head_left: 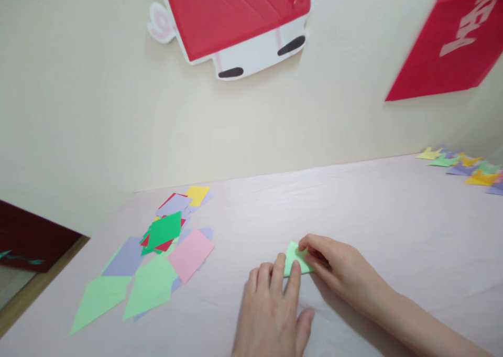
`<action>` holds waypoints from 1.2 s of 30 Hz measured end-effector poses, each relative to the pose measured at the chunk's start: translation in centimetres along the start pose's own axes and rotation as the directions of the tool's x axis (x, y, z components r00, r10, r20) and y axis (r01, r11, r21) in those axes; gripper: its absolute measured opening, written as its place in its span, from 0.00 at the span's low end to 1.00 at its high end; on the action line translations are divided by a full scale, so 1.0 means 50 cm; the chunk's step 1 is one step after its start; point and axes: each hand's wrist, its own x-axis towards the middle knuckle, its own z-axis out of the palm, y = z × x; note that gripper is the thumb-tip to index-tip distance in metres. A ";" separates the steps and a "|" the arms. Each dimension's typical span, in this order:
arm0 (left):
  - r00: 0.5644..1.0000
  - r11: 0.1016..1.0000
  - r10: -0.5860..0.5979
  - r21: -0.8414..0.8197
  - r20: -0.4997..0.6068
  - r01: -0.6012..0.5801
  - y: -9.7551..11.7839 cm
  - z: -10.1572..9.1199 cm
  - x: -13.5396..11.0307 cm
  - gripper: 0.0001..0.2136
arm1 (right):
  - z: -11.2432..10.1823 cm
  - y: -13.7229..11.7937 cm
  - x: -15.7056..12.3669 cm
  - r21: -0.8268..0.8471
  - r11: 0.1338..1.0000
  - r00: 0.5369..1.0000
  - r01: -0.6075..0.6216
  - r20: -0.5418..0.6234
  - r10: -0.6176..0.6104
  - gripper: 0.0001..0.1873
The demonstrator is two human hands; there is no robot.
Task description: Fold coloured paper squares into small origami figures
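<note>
A small piece of light green paper [292, 252], folded into a roughly triangular shape, lies on the pale table cover. My left hand [271, 310] rests flat with its fingers stretched out, the index and middle fingertips on the paper's left part and lower edge. From the right, my right hand [341, 268] has its thumb and curled fingers closed together at the paper's right side. That right corner is hidden under the fingers, so the exact fold there does not show.
On the left lie loose paper sheets, among them a pink sheet [192, 255], a dark green sheet [167, 230] and a light green sheet [151, 286]. Several folded paper pieces [458, 163] stand at the far right. A wall with a red decoration [239, 16] rises behind the table.
</note>
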 end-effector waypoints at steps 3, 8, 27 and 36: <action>1.000 1.000 0.001 -0.011 0.009 -0.001 -0.004 0.003 0.005 0.26 | 0.001 -0.001 0.007 -0.006 1.000 1.000 0.000 0.019 0.000 0.08; 0.998 0.998 0.058 0.013 -0.003 -0.057 -0.014 0.007 0.004 0.26 | 0.003 -0.002 0.010 -0.015 1.000 0.999 -0.016 0.039 0.017 0.09; 0.977 0.950 0.210 0.244 -0.031 -0.197 -0.017 0.008 -0.013 0.30 | 0.011 -0.009 0.000 -0.115 0.992 0.998 0.045 -0.028 -0.049 0.06; 0.978 0.952 0.205 0.241 -0.048 -0.187 -0.010 0.010 -0.013 0.28 | 0.009 -0.013 -0.005 -0.077 0.997 0.999 0.015 -0.044 -0.018 0.10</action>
